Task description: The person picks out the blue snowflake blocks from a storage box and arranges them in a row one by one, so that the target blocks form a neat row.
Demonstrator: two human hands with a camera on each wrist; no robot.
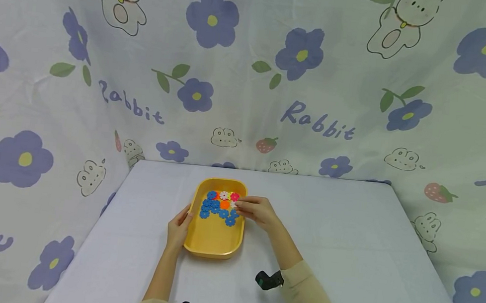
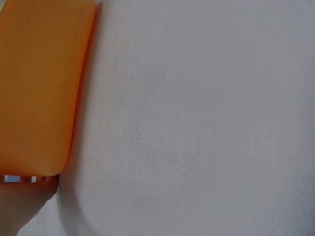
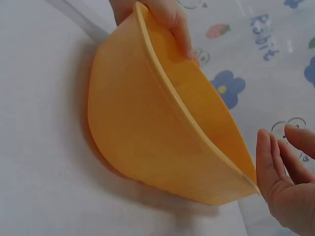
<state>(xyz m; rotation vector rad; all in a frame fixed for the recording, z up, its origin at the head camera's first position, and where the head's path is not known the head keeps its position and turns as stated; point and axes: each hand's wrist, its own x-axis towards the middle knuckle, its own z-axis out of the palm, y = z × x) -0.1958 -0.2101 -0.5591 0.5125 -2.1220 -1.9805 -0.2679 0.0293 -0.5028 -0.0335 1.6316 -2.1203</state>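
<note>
A yellow plastic basin (image 1: 213, 240) stands on the white table, with blue, orange, white and pink-red flower-shaped pieces (image 1: 216, 205) in its far half. My left hand (image 1: 178, 225) grips the basin's left wall, its thumb reaching over the rim. That same hand (image 3: 170, 19) shows at the top of the right wrist view. Over the basin's right rim, my right hand (image 1: 258, 211) reaches in, its fingertips close to a white piece (image 1: 233, 204). In the right wrist view its fingers (image 3: 264, 152) are fairly straight, the thumb stands apart, and no piece shows between them.
White cloth covers the table (image 1: 327, 241) on both sides of the basin. A patterned curtain (image 1: 252, 72) with rabbits and flowers hangs behind and at the sides. Black wrist cameras (image 1: 269, 280) stick out from both forearms.
</note>
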